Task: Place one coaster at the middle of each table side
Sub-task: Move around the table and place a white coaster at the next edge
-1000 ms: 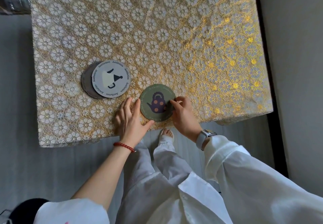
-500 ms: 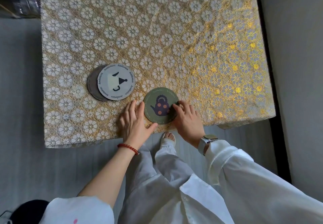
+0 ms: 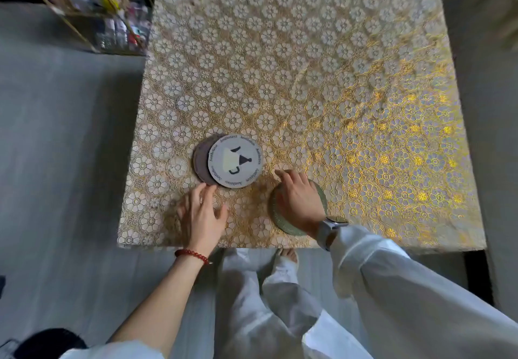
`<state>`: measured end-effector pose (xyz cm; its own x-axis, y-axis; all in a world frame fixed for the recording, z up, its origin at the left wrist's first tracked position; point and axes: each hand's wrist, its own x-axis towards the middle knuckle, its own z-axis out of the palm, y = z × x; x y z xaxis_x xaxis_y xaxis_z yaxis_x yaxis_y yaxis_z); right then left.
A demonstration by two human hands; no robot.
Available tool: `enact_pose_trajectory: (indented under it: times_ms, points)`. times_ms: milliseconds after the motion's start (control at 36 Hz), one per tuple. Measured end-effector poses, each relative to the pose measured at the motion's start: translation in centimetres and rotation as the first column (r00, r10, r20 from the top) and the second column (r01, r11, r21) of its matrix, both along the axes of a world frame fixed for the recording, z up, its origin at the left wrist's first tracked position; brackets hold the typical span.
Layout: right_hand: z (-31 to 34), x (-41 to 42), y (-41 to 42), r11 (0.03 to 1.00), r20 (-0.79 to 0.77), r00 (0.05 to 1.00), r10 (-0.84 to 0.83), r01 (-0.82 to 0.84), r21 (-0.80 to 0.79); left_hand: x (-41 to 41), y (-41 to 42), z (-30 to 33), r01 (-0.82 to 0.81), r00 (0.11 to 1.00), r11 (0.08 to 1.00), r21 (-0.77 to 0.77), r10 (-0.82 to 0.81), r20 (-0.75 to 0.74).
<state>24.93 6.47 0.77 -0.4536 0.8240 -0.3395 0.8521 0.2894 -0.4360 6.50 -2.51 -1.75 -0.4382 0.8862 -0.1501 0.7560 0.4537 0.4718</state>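
The tabletop (image 3: 322,64), covered in a gold-and-white flower-patterned cloth, stretches away from both hands and looks bare apart from what lies close to them, though its far edge is out of frame. Just beyond the left hand's fingertips sits the stack of coasters (image 3: 228,160): a grey-white one with a dark cup drawing on top, offset over a darker one beneath. How many lie under it I cannot tell. Under the right hand, near the tabletop's near edge, rests the green coaster (image 3: 283,222), mostly hidden by the palm.

The right hand (image 3: 300,201) lies flat on that green coaster, fingers loosely spread and pointing forward, pressing not pinching. The left hand (image 3: 202,212) is open with fingers slightly apart, hovering or resting on the cloth and gripping nothing.

By my reading, one coaster is roughly set along the near side. The other three sides appear unserved, with the stack waiting to supply them.
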Motion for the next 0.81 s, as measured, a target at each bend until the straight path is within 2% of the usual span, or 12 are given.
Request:
enact_pose_trajectory:
  times_ms: [83, 167, 222, 306, 389, 472, 583, 639, 694, 778, 806]
  points:
    - [-0.1, -3.4, 1.2, 0.988, -0.100, 0.990, -0.100, 0.087, -0.130, -3.1, -0.2, -0.2, -0.057, 0.995, 0.996, -0.064, 0.051, -0.091]
    - [-0.7, -5.8, 2.2, 0.957, -0.099, 0.967, -0.233, 0.209, -0.203, -5.7, -1.0, -1.3, -0.061, 0.989, 0.976, -0.209, 0.031, -0.146]
    - [-1.2, -6.9, 2.6, 0.961, -0.051, 0.969, -0.241, 0.231, -0.152, -6.7, -1.8, -2.2, -0.034, 0.985, 0.953, -0.302, -0.018, -0.170]
    - [-2.0, -7.9, 2.8, 0.956, 0.002, 0.957, -0.290, 0.290, -0.047, -7.2, -2.4, -3.2, -0.014, 0.986, 0.936, -0.353, -0.046, -0.163]
    - [-2.0, -8.5, 2.1, 0.934, -0.055, 0.935, -0.351, 0.354, 0.046, -7.3, -2.2, -3.0, -0.008, 0.982, 0.936, -0.352, -0.059, -0.180]
    - [-0.5, -9.7, 1.1, 0.908, -0.208, 0.898, -0.389, 0.411, 0.075, -7.8, -2.2, -2.3, 0.024, 0.987, 0.949, -0.315, -0.073, -0.146]
    - [2.0, -11.8, 0.2, 0.924, -0.331, 0.886, -0.325, 0.372, 0.088, -10.0, -2.1, -1.4, 0.148, 0.975, 0.940, -0.308, -0.191, -0.117]
    - [2.9, -13.1, -0.1, 0.920, -0.323, 0.904, -0.280, 0.349, 0.178, -11.8, -1.7, -0.8, 0.253, 0.952, 0.915, -0.316, -0.293, -0.086]
    - [3.8, -14.5, -0.5, 0.898, -0.292, 0.915, -0.277, 0.355, 0.261, -14.0, -1.1, 0.0, 0.345, 0.933, 0.888, -0.303, -0.360, 0.007]
    - [4.7, -17.2, -1.7, 0.873, -0.230, 0.936, -0.267, 0.336, 0.354, -17.9, -0.3, 1.7, 0.410, 0.911, 0.897, -0.164, -0.396, 0.111]
    - [4.7, -18.4, -2.1, 0.879, -0.244, 0.929, -0.279, 0.350, 0.325, -19.3, -0.1, 2.4, 0.405, 0.911, 0.908, -0.108, -0.391, 0.132]
